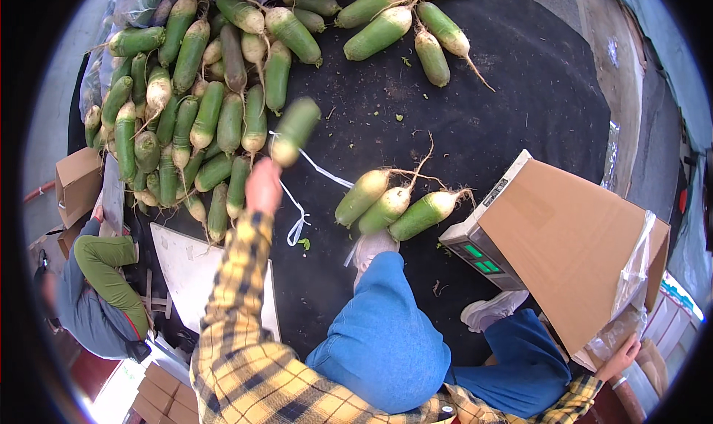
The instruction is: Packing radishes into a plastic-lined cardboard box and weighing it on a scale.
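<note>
My left hand (264,186) is closed on the pale root end of a green radish (295,131), which is blurred by motion above the dark ground cloth. Left of it lies a big pile of green radishes (208,116) with thin roots. Three more radishes (390,201) lie side by side just beyond my shoe. At the lower right, my right hand (620,357) grips the clear plastic bag (620,324) at the near edge of a cardboard box (564,238). The box rests on a scale (483,257) with a lit green display.
More radishes (405,23) lie at the far side of the black cloth (475,127). White string (298,227) lies near my left arm, beside a pale board (200,268). At the left, another person (104,290) sits near a cardboard box (78,179).
</note>
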